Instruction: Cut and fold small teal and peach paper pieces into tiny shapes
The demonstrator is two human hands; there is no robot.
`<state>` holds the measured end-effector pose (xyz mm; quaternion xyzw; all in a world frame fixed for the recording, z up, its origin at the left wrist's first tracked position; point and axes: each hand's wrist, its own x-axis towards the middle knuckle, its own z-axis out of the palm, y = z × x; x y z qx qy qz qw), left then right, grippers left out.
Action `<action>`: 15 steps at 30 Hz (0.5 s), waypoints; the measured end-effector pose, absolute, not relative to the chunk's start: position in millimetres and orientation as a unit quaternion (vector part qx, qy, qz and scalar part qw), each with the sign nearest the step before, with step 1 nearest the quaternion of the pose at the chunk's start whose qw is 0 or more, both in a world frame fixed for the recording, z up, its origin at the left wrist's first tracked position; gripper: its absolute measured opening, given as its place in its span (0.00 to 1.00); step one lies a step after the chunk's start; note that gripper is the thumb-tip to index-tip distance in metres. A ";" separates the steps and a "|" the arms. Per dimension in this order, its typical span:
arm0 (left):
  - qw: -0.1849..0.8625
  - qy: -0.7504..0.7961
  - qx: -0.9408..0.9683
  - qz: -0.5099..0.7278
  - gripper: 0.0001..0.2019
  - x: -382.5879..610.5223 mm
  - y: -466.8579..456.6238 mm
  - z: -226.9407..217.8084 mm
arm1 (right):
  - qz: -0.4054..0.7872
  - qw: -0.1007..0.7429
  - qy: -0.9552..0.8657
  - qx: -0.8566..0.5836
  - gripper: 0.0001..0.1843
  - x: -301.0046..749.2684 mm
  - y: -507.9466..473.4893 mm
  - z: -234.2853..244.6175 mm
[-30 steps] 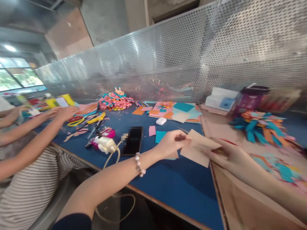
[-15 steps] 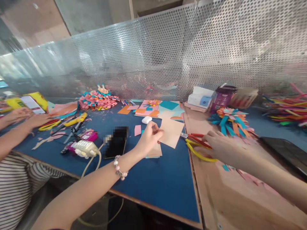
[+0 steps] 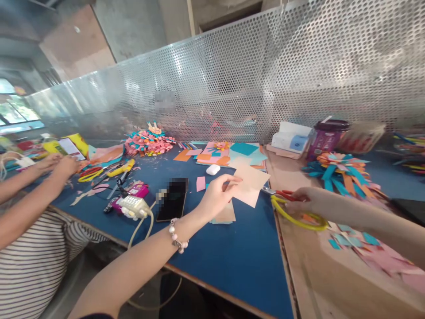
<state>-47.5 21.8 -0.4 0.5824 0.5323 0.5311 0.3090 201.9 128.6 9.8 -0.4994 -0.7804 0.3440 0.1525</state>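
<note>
fingers (image 3: 232, 178) of the left hand (image 3: 217, 195) pinched the paper (image 3: 253, 185) at its left side above the bench (image 3: 232, 261), apparently leaving the right edge accessible; the right hand (image 3: 301, 198) gripped scissors (image 3: 281, 212), blades (image 3: 268, 190) near that edge

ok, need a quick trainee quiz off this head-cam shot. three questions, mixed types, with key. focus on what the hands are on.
1. Multiple choice: what does the right hand hold?
a) a phone
b) scissors
c) a drink cup

2. True or false: the left hand holds a pale sheet of paper near one edge.

3. Fill the gap: a beaded ____ circles the left wrist.

Key:
1: b
2: true
3: bracelet
</note>
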 end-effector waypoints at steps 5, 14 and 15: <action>0.312 0.535 0.573 0.536 0.11 -46.8 21.5 1.6 | 0.533 0.086 -0.706 -0.459 0.10 205.5 117.7 29.3; 0.319 0.526 0.573 0.541 0.10 -47.3 20.2 4.1 | 0.531 0.096 -0.691 -0.480 0.15 212.5 114.3 24.0; 0.319 0.528 0.573 0.540 0.10 -48.0 20.1 4.8 | 0.494 0.118 -0.711 -0.486 0.15 213.7 115.3 21.4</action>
